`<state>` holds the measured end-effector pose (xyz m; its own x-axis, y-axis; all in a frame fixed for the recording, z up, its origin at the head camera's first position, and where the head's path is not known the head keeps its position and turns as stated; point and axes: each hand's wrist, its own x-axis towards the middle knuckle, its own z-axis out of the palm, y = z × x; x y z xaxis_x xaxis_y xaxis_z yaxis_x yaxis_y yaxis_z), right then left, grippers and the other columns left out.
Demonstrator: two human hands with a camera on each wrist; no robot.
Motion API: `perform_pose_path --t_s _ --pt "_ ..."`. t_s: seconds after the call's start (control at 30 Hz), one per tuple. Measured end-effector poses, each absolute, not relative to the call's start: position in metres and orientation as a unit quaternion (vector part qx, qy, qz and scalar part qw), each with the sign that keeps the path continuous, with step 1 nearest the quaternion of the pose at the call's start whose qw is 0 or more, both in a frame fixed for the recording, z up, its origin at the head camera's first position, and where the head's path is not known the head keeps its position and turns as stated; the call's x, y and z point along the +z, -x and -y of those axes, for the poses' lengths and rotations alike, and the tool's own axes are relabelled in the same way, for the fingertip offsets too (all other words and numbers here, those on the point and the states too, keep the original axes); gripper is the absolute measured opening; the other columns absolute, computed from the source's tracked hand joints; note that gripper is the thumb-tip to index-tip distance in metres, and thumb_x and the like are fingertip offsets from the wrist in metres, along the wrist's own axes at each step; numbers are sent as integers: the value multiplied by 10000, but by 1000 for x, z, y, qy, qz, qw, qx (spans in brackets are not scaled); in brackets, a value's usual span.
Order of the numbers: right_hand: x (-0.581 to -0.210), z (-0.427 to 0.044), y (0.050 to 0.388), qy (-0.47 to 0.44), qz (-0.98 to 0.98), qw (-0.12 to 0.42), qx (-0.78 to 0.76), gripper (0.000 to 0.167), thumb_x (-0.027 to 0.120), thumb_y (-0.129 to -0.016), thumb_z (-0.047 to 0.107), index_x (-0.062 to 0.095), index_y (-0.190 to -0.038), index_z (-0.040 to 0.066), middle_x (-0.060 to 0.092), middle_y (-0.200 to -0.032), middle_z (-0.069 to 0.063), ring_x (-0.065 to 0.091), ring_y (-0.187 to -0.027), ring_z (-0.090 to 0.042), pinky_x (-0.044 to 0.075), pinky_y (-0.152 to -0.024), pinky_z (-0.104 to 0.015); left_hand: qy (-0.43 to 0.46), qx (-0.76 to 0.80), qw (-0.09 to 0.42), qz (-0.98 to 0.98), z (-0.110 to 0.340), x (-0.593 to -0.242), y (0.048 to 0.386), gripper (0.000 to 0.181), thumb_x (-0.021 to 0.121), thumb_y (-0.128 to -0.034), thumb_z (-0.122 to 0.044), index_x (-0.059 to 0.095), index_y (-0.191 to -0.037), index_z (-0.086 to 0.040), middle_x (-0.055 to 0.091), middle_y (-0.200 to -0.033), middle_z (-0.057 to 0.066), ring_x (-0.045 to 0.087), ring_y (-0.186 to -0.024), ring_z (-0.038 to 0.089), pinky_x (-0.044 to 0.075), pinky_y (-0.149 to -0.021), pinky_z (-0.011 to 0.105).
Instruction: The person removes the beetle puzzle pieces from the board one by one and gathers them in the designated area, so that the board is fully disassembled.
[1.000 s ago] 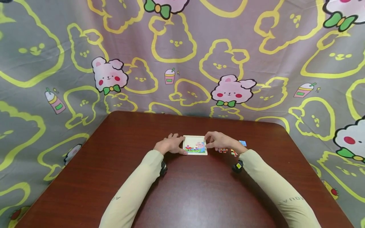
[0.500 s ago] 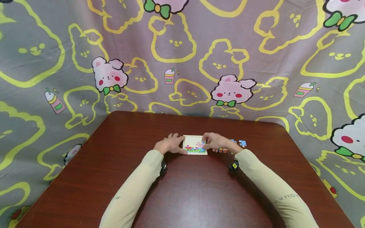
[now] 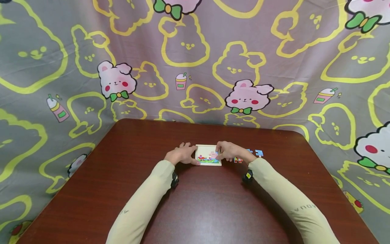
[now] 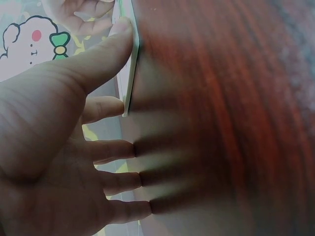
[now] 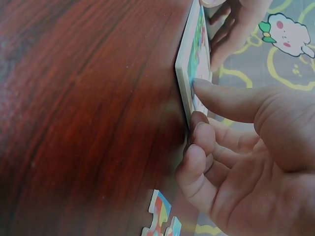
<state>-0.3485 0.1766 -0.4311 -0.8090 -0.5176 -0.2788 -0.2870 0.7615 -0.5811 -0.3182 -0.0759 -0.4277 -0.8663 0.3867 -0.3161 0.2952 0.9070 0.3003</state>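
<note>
A small jigsaw puzzle in a pale wooden tray lies on the table, its pink, green and blue picture pieces along the bottom and right, bare wood at upper left. My left hand is spread at the tray's left side. In the left wrist view its thumb rests on the rim, the index fingertip touches a corner, and the others touch the table. My right hand is at the right edge. In the right wrist view its thumb presses the picture, with curled fingers against the rim.
Loose jigsaw pieces lie right of the tray: a blue piece and a red-and-yellow piece, with another partly hidden behind the right wrist. A brown wooden table spreads around them. A patterned cloth hangs behind.
My right hand has moved slightly left, its thumb now over the right part of the picture. More of the loose blue pieces shows. My left hand stays in place.
</note>
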Motion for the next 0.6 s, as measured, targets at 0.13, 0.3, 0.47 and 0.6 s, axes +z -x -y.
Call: perform_pose_path --t_s 0.13,0.3,0.47,0.6 --pt "-430 -176 348 221 -914 214 -265 315 722 -905 209 532 -1103 55 610 -744 -48 514 -532 -159 497 -493 -303 -177 121 188 -959 76 -427 318 860 651 -878 -572 271 -1567 -225 164 -1639 145 101 -1519 399 199 -1192 587" --pt "-431 -174 349 222 -916 208 -261 316 725 -902 202 501 -1082 70 607 -748 -46 516 -532 -157 498 -486 -308 -179 120 188 -958 76 -427 318 860 648 -880 -573 266 -1569 -226 161 -1640 146 97 -1520 399 195 -1194 588" --pt "-433 -173 351 229 -919 196 -254 300 723 -901 191 479 -1028 73 623 -769 -48 527 -537 -151 485 -462 -288 -181 120 186 -958 76 -427 317 856 648 -881 -572 270 -1568 -229 164 -1640 148 98 -1519 400 191 -1197 587" --pt "-432 -171 352 231 -919 196 -253 272 714 -906 181 487 -1015 77 644 -793 -58 539 -548 -160 484 -464 -292 -180 123 186 -958 76 -427 318 855 649 -880 -572 274 -1567 -229 165 -1639 150 99 -1519 401 189 -1198 587"
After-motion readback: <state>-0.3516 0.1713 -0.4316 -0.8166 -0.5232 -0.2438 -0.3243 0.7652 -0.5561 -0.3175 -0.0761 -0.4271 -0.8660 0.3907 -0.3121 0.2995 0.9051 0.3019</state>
